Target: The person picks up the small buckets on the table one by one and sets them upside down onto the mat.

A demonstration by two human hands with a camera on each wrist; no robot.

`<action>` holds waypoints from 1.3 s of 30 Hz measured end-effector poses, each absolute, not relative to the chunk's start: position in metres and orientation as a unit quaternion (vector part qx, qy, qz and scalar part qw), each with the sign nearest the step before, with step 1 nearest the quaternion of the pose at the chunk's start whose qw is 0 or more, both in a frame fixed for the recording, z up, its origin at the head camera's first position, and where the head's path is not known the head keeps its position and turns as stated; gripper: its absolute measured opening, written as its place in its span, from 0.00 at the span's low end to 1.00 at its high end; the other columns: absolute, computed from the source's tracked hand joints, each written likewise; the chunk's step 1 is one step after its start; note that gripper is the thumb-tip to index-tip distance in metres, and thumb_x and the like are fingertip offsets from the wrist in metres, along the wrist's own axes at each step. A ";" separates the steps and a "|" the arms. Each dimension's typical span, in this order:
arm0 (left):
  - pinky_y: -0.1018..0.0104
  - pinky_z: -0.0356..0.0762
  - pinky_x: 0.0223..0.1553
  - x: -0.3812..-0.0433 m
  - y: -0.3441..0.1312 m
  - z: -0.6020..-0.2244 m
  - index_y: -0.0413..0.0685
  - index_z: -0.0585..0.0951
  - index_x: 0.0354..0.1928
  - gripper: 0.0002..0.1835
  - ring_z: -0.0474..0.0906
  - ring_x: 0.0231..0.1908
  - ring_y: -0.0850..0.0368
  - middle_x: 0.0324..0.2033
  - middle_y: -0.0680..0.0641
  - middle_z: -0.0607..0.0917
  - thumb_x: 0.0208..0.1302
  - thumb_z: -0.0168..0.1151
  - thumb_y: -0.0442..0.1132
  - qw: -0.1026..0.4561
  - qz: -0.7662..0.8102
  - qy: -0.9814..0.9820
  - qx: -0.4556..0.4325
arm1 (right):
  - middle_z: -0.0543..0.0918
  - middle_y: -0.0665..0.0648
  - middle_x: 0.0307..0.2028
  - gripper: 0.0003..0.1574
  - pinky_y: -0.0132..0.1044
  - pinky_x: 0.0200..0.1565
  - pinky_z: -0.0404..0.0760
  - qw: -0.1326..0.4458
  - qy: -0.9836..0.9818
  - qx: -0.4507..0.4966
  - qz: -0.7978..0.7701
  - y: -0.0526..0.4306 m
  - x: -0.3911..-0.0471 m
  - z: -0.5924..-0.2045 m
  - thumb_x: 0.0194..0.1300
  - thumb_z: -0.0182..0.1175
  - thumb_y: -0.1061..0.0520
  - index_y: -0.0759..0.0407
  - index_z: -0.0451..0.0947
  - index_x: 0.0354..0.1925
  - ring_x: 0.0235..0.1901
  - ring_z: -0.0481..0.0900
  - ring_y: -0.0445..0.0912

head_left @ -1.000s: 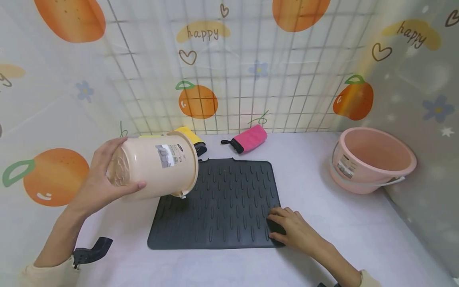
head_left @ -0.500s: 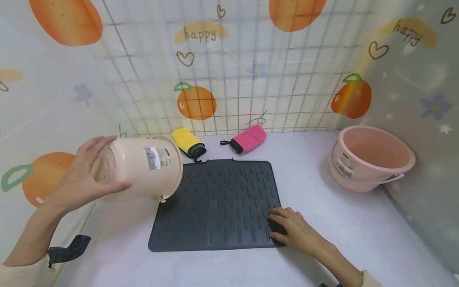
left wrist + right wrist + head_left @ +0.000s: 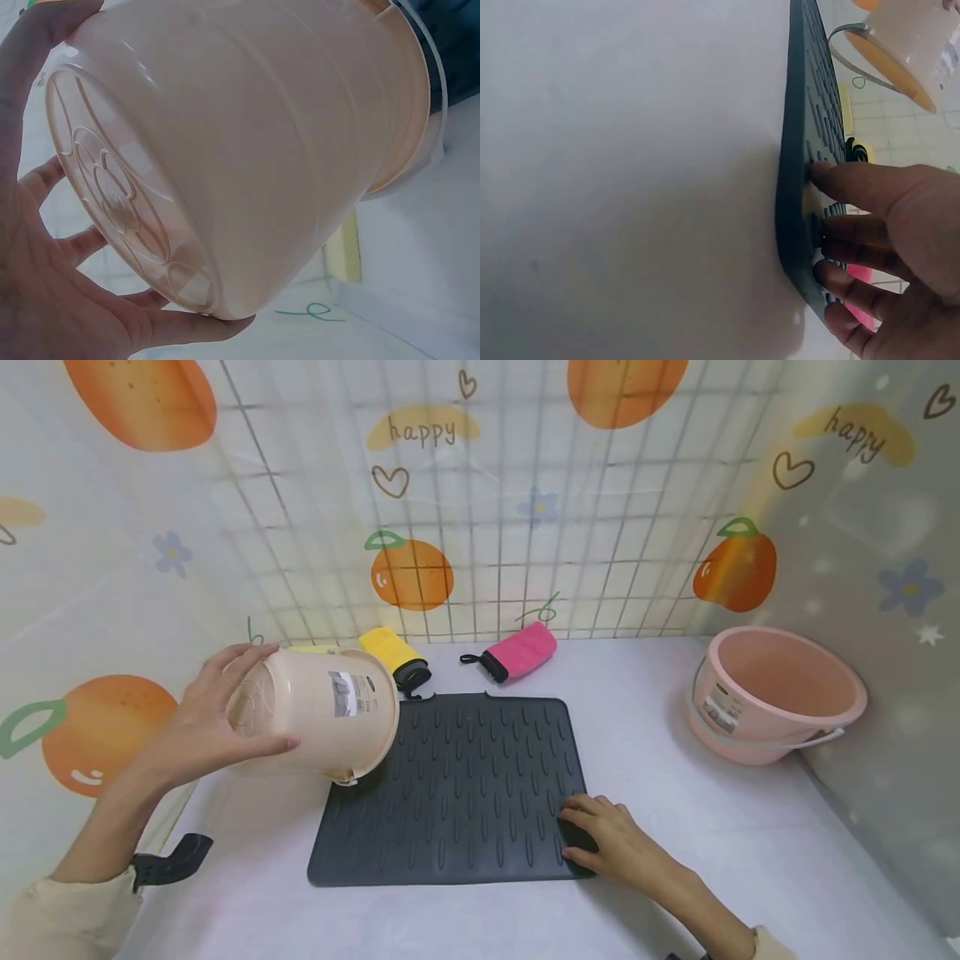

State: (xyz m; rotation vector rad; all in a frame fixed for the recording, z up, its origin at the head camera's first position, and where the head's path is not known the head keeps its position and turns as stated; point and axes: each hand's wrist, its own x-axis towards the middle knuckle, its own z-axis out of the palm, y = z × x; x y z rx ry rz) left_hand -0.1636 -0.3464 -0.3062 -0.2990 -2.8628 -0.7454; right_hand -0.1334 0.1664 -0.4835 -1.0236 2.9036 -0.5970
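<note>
Two hands are over a dark ridged mat on a white table. The left hand grips a cream bucket at its base, thumb and fingers spread around the bottom edge; the bucket is held sideways, its mouth above the mat's left part. The right hand has fingers loosely bent, fingertips touching the mat just inside its right edge — a broad stretch of table separates that edge from an upright pink bucket. Behind the mat's back edge lie a yellow pouch and a pink pouch, a gap between them.
</note>
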 end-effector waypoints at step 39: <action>0.29 0.73 0.48 -0.231 -0.286 -0.317 0.58 0.58 0.77 0.58 0.57 0.64 0.25 0.73 0.33 0.54 0.47 0.73 0.68 -0.030 -0.154 -0.976 -0.148 | 0.77 0.57 0.58 0.30 0.44 0.43 0.74 -0.025 0.923 -0.326 -0.204 0.168 -0.132 -0.493 0.60 0.72 0.49 0.63 0.80 0.56 0.53 0.76 0.51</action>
